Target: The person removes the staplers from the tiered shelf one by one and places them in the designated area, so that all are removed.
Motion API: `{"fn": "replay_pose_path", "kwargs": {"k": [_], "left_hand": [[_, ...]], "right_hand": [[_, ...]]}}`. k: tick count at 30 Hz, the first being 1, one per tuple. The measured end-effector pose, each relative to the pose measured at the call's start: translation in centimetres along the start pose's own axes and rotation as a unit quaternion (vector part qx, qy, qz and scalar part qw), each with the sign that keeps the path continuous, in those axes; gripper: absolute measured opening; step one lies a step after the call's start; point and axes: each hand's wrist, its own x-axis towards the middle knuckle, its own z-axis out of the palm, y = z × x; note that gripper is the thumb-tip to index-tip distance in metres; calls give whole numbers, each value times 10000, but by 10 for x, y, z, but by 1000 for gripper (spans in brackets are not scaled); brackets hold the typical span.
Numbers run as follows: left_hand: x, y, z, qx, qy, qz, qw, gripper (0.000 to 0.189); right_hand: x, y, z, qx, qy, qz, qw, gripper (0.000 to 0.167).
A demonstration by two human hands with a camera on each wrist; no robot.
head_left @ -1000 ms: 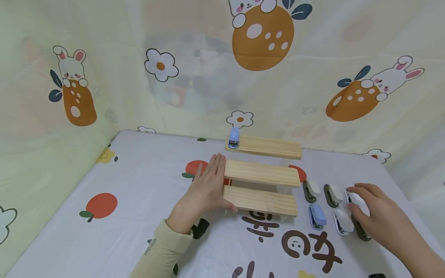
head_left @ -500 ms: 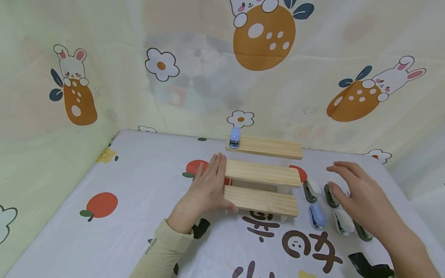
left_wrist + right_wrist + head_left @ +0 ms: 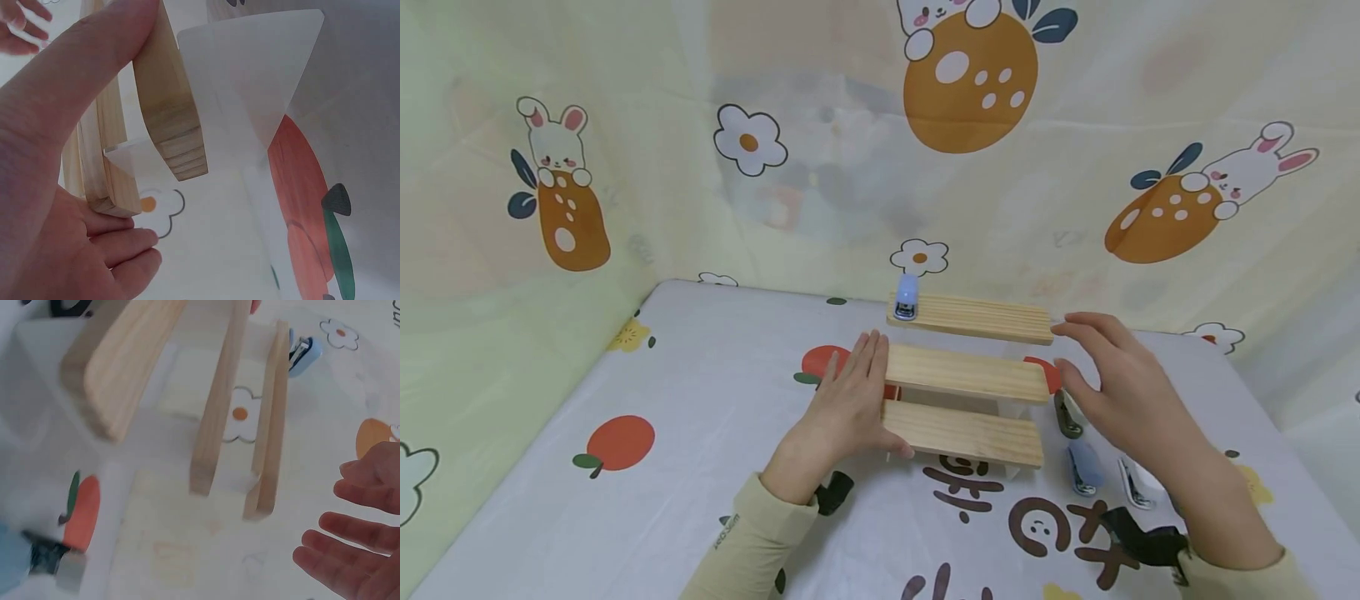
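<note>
A three-step display stand with pale wooden boards [image 3: 962, 433] and translucent side panels [image 3: 250, 69] stands mid-table. My left hand [image 3: 846, 404] holds its left end, thumb on the lowest board and fingers at the boards behind. On the top board's left end sits a light blue mini stapler [image 3: 906, 297]. Off that board's right end, my right hand [image 3: 1120, 392] hovers with fingers apart and bent; nothing shows between them in the right wrist view. Below it on the table are a dark green and white stapler [image 3: 1067, 414], a blue stapler [image 3: 1084, 467] and a white stapler [image 3: 1138, 483].
A pale cloth [image 3: 700, 500] printed with fruit and lettering covers the table. Behind it hangs a curtain [image 3: 820, 200] with rabbits and flowers. A black strap [image 3: 1146, 537] is at my right wrist. My right forearm hides part of the stapler group.
My right hand has left the white stapler at the far right of the group and moved up and left toward the stand's top board. My left hand has kept its place.
</note>
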Motion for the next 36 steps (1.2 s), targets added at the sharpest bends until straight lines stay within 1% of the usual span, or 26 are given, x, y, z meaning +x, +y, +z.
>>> {"fn": "replay_pose_path", "kwargs": {"k": [9, 12, 19, 22, 28, 31, 36], "left_hand": [[-1, 0, 0, -14, 42, 71, 10000, 146], [0, 0, 1, 9, 42, 66, 10000, 146], [0, 0, 1, 33, 15, 25, 10000, 145], [0, 0, 0, 26, -53, -22, 10000, 146], [0, -1, 0, 29, -31, -3, 10000, 145], [0, -1, -1, 31, -63, -11, 10000, 146], [0, -1, -1, 18, -66, 7, 10000, 146]], "right_hand": [[18, -17, 12, 245, 3, -163, 9996, 39], [24, -23, 17, 373, -34, -216, 9991, 37], [39, -35, 29, 445, -55, -319, 9985, 36], [44, -39, 34, 484, -86, -324, 9983, 37], [55, -47, 45, 663, -98, -425, 9968, 36], [59, -51, 50, 787, -146, -417, 9959, 36], [65, -54, 57, 865, -270, -281, 9955, 39]]}}
